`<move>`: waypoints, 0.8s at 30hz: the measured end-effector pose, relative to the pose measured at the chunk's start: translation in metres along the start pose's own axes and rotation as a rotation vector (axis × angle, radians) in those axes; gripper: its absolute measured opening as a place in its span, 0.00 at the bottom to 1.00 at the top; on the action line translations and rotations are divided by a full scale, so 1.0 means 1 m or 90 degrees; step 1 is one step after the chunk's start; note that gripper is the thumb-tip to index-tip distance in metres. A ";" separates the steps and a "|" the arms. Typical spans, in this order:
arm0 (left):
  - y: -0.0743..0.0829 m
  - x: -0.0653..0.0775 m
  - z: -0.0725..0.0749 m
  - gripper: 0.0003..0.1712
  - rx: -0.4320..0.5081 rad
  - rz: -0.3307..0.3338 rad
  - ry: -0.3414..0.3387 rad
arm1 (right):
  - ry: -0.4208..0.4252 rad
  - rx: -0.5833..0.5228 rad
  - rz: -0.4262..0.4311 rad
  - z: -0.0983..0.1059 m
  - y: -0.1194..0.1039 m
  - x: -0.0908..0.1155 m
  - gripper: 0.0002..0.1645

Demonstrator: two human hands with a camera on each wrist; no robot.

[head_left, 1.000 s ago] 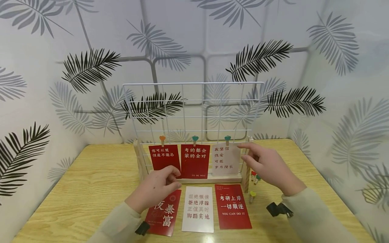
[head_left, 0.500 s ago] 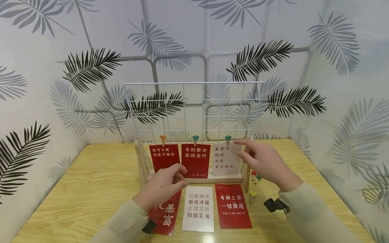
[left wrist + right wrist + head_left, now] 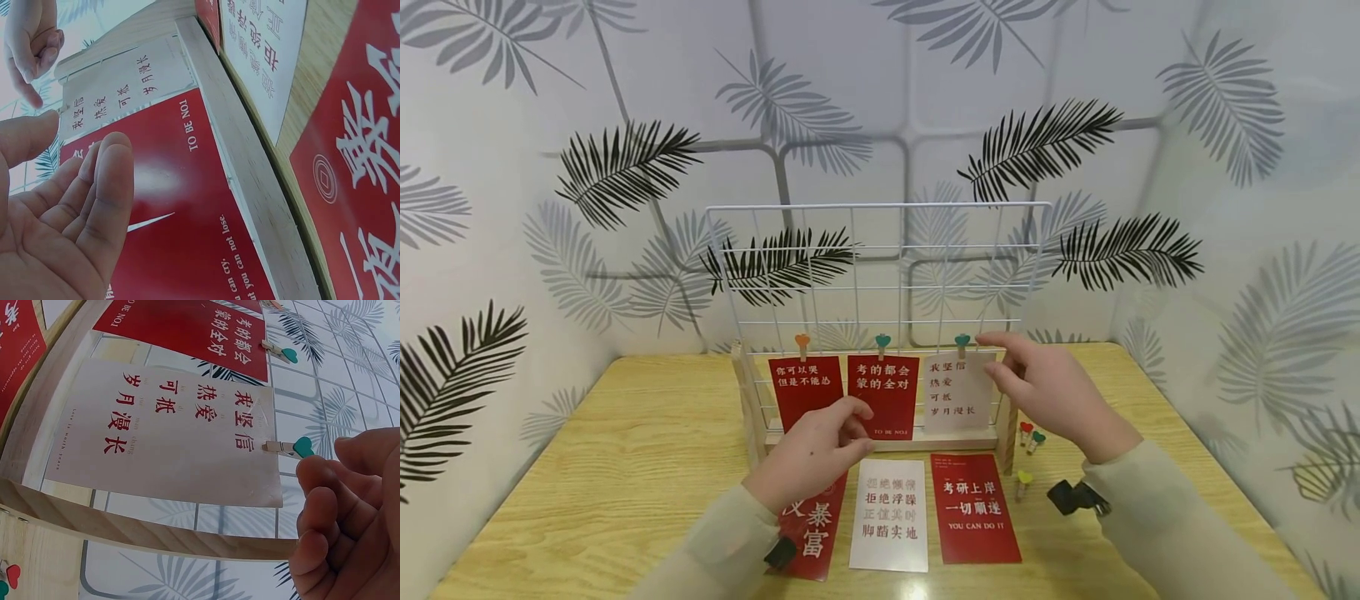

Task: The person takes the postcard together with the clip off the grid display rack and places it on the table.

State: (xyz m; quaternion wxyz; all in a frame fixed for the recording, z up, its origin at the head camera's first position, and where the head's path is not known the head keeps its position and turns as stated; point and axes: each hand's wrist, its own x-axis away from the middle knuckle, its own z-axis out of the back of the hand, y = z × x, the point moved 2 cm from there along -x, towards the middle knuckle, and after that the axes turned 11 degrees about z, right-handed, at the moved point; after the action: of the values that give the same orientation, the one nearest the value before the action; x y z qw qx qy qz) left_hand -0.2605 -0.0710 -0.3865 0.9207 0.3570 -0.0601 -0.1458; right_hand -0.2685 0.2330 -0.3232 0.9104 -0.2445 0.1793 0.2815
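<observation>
My right hand point(image 3: 1056, 396) is at the right edge of a white card point(image 3: 958, 408) with red lettering, held on a wire grid rack point(image 3: 880, 287) by a clothespin with a teal heart point(image 3: 962, 342). In the right wrist view a fingertip is right at that teal heart point(image 3: 304, 447), and the fingers are loosely bent around nothing. My left hand point(image 3: 812, 450) hovers before two red cards, the middle one point(image 3: 891, 408) and the left one point(image 3: 805, 392), partly covering both. Its fingers are relaxed and hold nothing, as the left wrist view shows.
On the wooden table point(image 3: 625, 450) before the rack lie a white card point(image 3: 888, 558) and two red cards, one at right point(image 3: 976, 546) and one partly under my left arm point(image 3: 812, 533). Heart clothespins, red point(image 3: 1026, 429), teal point(image 3: 1037, 438) and yellow point(image 3: 1024, 479), lie beside the rack's right foot.
My left hand has drifted right and slightly up across the red cards. My right hand has shifted slightly left and up, closer to the teal heart clothespin. Cards and rack stay put.
</observation>
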 end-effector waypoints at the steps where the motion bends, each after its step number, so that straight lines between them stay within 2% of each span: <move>1: 0.001 -0.001 0.000 0.21 -0.001 0.002 0.000 | 0.000 0.001 -0.001 0.000 0.000 0.000 0.24; 24: 0.017 -0.014 -0.012 0.21 0.025 0.009 -0.015 | -0.040 0.006 -0.026 -0.003 -0.001 -0.015 0.27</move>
State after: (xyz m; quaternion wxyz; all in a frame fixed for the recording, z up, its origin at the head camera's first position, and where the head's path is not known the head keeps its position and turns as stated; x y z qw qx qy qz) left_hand -0.2671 -0.0472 -0.3833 0.9138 0.3727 -0.0759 -0.1424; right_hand -0.2797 0.2241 -0.3185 0.9222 -0.2345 0.1471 0.2699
